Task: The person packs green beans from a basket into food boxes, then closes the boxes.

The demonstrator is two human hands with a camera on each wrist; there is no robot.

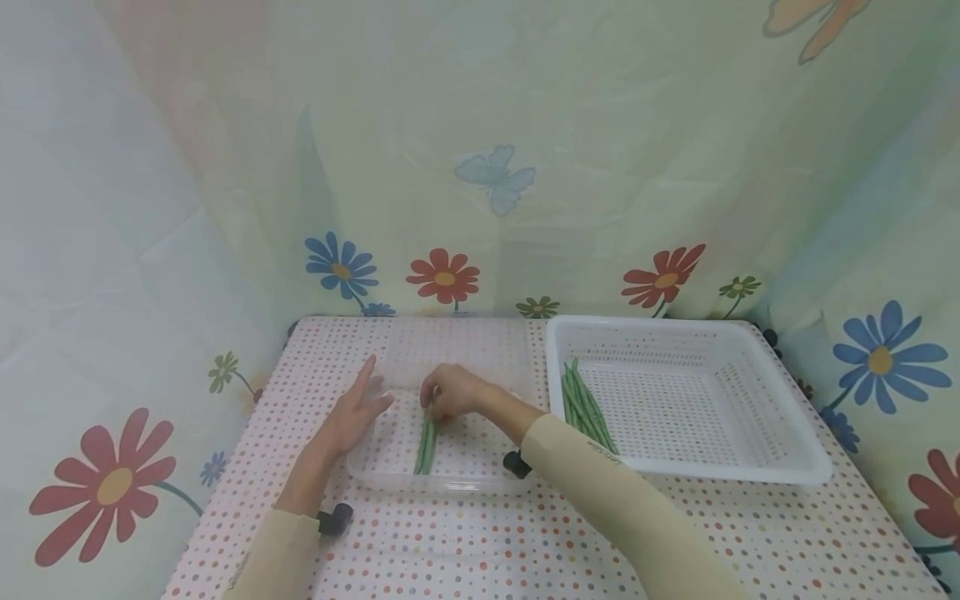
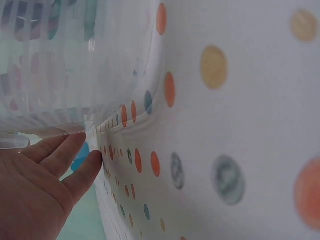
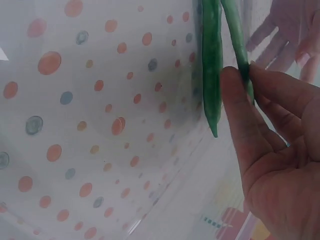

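Beans [image 1: 425,450]: in clear box [image 1: 480,483], ends at R fingers [image 3: 235,95].
R hand [image 1: 453,392]: pinching 1 near its end, thumb & finger; other just beside fingertip.
L hand [image 1: 352,419]: fingers straight, spread, by box's L side.
Basket [image 1: 720,472]: R of box, w/ more beans.

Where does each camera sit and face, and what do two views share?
Head: on the head, facing forward and down at the clear container and white basket; left hand, right hand and sleeves show.
Left wrist: on that wrist, facing the clear container's side and dotted tablecloth; left hand shows.
Right wrist: on that wrist, facing the clear container; right hand pinches a green bean; left hand partly shows.
Head and right wrist share both hands and beans.
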